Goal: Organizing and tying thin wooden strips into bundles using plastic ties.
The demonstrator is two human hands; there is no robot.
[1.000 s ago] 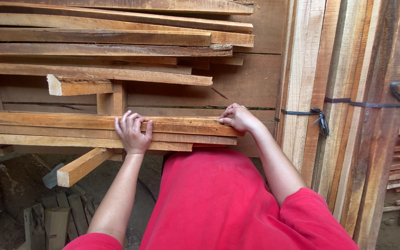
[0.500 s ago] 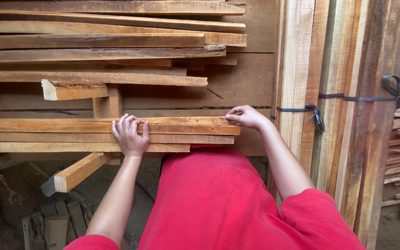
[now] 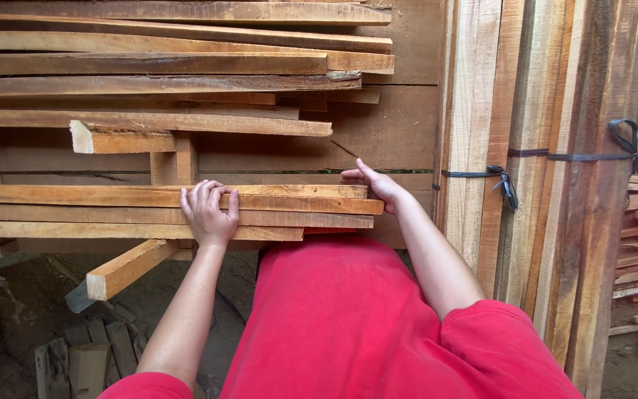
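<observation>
— Two hands on that plank stack, see? The left hand (image 3: pixel 208 214) has its fingers curled over the near edge of the top orange plank (image 3: pixel 112 196), gripping it, same as a moment ago.

— And the right hand (image 3: pixel 378 186)?

— That one changed. It was cupped over the plank's right end corner; now it's open, fingers stretched flat, resting at the end by the upright bundled boards (image 3: pixel 548 170) tied with black strapping (image 3: pixel 500 177).

— So the plank moved?

— Barely. It lies on the stack's front edge, above the sticking-out batten (image 3: pixel 123 270). I'd judge the grip is loosening on that side.
</observation>
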